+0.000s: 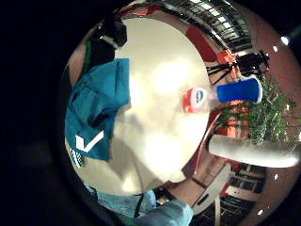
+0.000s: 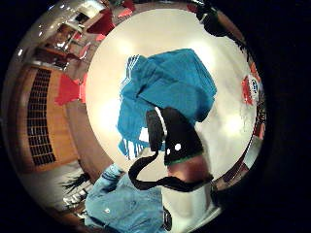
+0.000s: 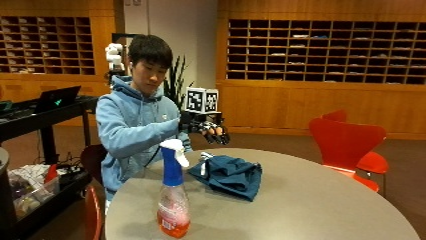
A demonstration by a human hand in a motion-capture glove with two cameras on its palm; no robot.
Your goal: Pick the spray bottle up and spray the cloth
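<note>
Hovering gloved right hand (image 3: 213,132), cloth (image 3: 229,175), spray bottle (image 3: 173,200) apart

No legible text or numbers anywhere. Spray bottle (image 3: 173,200) has a label w/ a blue oval logo, seen in little-finger-side palm view (image 1: 199,96), but lettering can't be made out. Blue cloth (image 3: 228,175) carries white stripe/check-like marks (image 1: 89,141), not readable as a brand; laptop (image 3: 58,98) on the side cart shows a small green mark, also unreadable.
</note>
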